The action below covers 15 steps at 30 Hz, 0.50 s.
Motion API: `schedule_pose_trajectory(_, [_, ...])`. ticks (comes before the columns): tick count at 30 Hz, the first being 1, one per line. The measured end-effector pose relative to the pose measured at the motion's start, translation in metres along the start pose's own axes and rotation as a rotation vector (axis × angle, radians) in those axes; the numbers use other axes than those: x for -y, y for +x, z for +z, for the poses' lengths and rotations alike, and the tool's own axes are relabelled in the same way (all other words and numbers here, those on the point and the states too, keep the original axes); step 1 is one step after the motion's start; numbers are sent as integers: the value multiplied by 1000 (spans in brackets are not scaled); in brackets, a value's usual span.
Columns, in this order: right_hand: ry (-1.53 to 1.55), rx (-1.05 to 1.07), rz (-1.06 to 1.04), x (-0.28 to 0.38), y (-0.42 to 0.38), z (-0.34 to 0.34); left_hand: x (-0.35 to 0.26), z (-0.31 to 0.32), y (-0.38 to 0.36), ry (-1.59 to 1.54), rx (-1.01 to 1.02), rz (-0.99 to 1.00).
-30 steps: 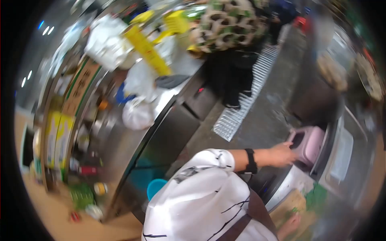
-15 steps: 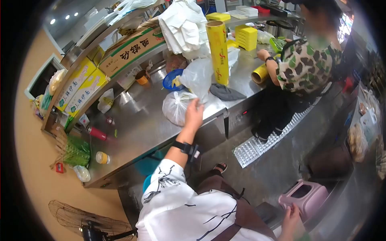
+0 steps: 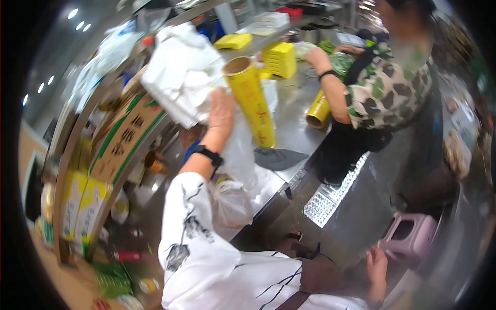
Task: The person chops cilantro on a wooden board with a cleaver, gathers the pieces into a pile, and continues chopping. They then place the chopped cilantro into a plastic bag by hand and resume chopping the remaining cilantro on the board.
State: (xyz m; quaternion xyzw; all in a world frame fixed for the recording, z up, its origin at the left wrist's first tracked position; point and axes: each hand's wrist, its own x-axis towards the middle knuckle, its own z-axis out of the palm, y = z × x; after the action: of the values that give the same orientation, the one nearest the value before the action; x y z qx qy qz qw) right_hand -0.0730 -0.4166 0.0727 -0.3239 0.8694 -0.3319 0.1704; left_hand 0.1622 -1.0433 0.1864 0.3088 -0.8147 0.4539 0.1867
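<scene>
- The room is a crowded kitchen: a long stainless-steel worktop (image 3: 289, 129) runs away from the camera, with a raised steel shelf along its far side and a grey floor below.
- The landmark is the tall yellow roll of cling film (image 3: 250, 101), which stands upright on the worktop with its open cardboard core facing up.
- Just left of that roll, on the shelf, sits a pile of white plastic bags (image 3: 178, 77), crumpled and bright, overhanging a cardboard box (image 3: 124, 137) printed with green and brown characters.
- The left hand (image 3: 221, 111) is raised between the roll and the white bags, fingers spread and loosely curved against the bags' edge; it is too blurred to tell whether it grips anything. A black watch band sits on the wrist.
- Below the roll, a thin clear bag (image 3: 240, 150) hangs, and a knotted clear bag (image 3: 230, 204) rests at the worktop's near edge.
- A dark grey cloth (image 3: 279, 157) lies flat on the steel just beneath the roll.
- Behind the roll stands a yellow ridged block (image 3: 280, 58).
- Right of the roll, another person in a camouflage top (image 3: 390, 90) leans over the worktop, with a second yellow roll (image 3: 318, 111) lying near their arm.
- The right hand (image 3: 377, 263) hangs low, far below the roll, open and holding nothing, just beside a pink plastic stool (image 3: 411, 235) on the floor.
</scene>
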Motion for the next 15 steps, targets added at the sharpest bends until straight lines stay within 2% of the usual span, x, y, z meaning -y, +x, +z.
schedule_pose_trajectory(1, [48, -27, 25, 2, -1, 5, 6, 4, 6, 44, 121, -131])
schedule_pose_trajectory(2, [21, -27, 39, 7, -2, 4, 16, 28, 5, 180, 295, -132])
schedule_pose_trajectory(3, [-4, -27, 47, 13, -1, 4, 25, 13, 21, 171, 646, -177])
schedule_pose_trajectory(4, [-26, -25, 54, 18, -2, 5, 36, 14, 27, 171, 725, -180])
schedule_pose_trajectory(5, [-34, -31, 90, 19, -4, 8, 49, 43, -2, 356, 373, -31])
schedule_pose_trajectory(7, [-51, -31, 102, 23, -5, 13, 59, 29, 4, 390, 396, 19])
schedule_pose_trajectory(10, [-52, -32, 94, 30, -3, 17, 68, 14, 2, 300, 313, 80])
schedule_pose_trajectory(13, [-82, -7, 69, 38, 3, 13, 63, -12, 17, 225, 694, 17])
schedule_pose_trajectory(15, [-107, 12, 55, 42, 7, 11, 64, -8, 12, 196, 634, -21])
